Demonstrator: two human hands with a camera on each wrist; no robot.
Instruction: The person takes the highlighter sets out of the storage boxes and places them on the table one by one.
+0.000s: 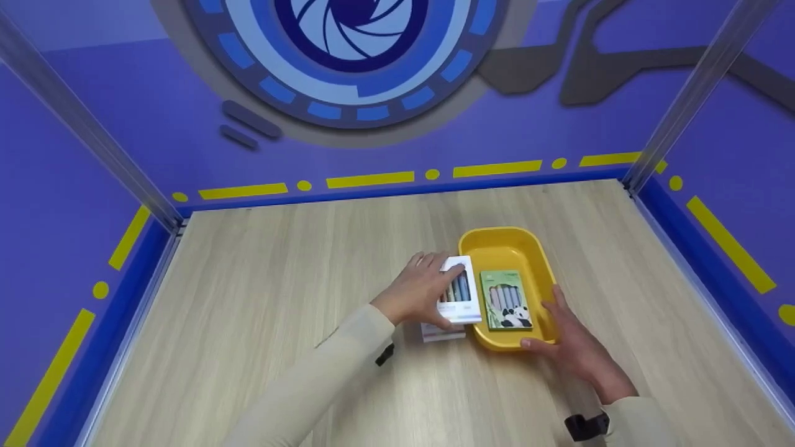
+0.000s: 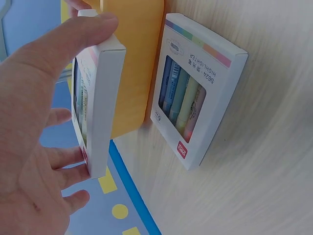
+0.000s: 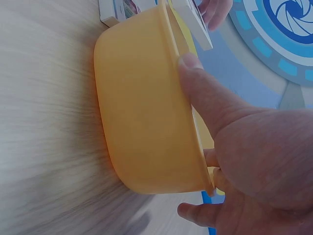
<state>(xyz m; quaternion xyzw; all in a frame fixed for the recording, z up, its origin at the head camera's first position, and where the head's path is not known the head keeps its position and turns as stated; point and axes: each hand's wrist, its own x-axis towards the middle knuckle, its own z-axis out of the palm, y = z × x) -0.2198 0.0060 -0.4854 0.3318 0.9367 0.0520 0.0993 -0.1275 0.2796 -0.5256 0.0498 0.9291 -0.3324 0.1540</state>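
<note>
My left hand (image 1: 420, 290) grips a white box of highlighters (image 1: 471, 292) by its edges, with the thumb at the near end and fingers at the far end. That box hangs over the left rim of a yellow plastic tub (image 1: 504, 234). Lower down, on the table beside the tub, lies a second white highlighter box (image 2: 219, 90), mostly hidden from the head view. Inside the tub is a green pen box with pandas (image 1: 506, 300), its window showing several pens. My right hand (image 1: 576, 343) holds the tub's right near corner, thumb on the rim (image 3: 190, 61).
The wooden tabletop (image 1: 298, 279) extends around the tub. Blue-purple panels with yellow dashes enclose the back (image 1: 372, 161) and both sides, joined by metal posts (image 1: 93, 124). Dark straps (image 1: 587, 427) sit at both wrists.
</note>
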